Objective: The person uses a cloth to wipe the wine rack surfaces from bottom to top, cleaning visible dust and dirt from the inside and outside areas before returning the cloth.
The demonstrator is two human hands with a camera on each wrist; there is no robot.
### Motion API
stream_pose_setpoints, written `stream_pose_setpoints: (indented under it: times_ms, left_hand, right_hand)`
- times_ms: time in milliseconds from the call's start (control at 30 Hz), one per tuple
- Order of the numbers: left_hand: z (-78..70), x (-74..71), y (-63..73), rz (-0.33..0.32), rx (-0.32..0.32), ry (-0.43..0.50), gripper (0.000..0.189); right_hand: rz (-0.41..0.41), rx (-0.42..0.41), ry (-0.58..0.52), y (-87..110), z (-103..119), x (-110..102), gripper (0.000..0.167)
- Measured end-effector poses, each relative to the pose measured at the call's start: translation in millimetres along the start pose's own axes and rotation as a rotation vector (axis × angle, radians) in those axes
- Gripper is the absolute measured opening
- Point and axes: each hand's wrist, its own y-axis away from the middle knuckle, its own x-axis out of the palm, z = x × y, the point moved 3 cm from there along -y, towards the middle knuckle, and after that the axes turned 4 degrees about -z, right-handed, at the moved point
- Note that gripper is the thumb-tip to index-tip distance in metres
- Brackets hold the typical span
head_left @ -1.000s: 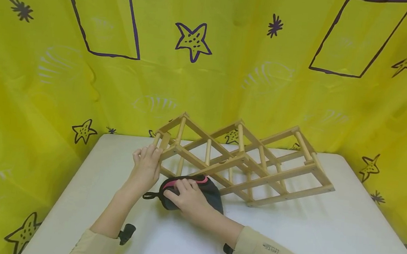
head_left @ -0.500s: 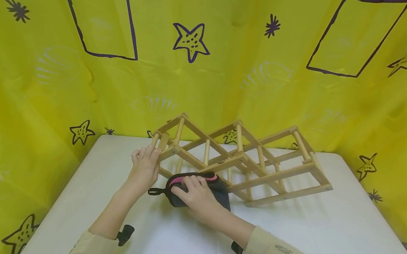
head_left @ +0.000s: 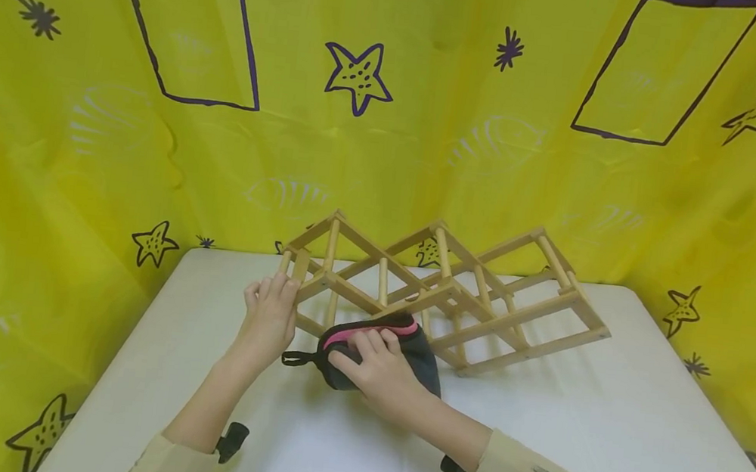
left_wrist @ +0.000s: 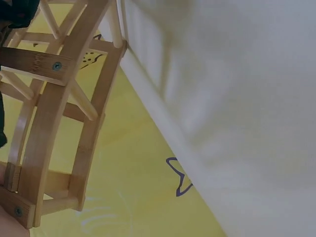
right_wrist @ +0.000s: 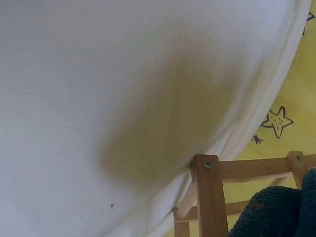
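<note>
A folding wooden wine rack [head_left: 355, 294] of crossed slats and dowels stands on the table. My left hand [head_left: 268, 324] grips its left end; in the left wrist view only a bit of that hand shows beside the slats [left_wrist: 49, 113]. My right hand [head_left: 381, 377] grips a dark blue pouch [head_left: 426, 362] with black trim, a pink strip along its opening and a black loop at its left end. Thumb and fingers lie over the pouch's upper edge, right at the rack's front. The right wrist view shows its fuzzy teal fabric [right_wrist: 266, 215] close to a rack post [right_wrist: 210, 197].
Under the rack is a white-covered table [head_left: 631, 443], its back edge close behind the rack. A yellow curtain [head_left: 413, 156] with dark star drawings hangs around the back and sides. A black wrist strap [head_left: 233, 442] sits at the left sleeve.
My right hand has slid the pouch to the right along the rack's front. The rack's right end has shifted slightly left and back. The left hand has kept its grip.
</note>
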Motion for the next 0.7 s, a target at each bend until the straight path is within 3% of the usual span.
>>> stream_pose_setpoints:
  times_ms: [267, 467, 700]
  left_hand:
    - [-9.7, -3.5, 7.4, 0.003, -0.059, -0.028, 0.017]
    - [-20.4, -7.5, 13.3, 0.02, -0.106, -0.06, 0.023]
    - [-35.6, -10.1, 22.4, -0.045, -0.124, -0.1, 0.026]
  right_hand:
    - [-0.033, 0.039, 0.004, 17.5, -10, -26, 0.052]
    - [-0.078, 0.049, 0.038, 32.1, -20, -42, 0.048]
    - [-0.126, 0.07, 0.063, 45.5, -33, -56, 0.045]
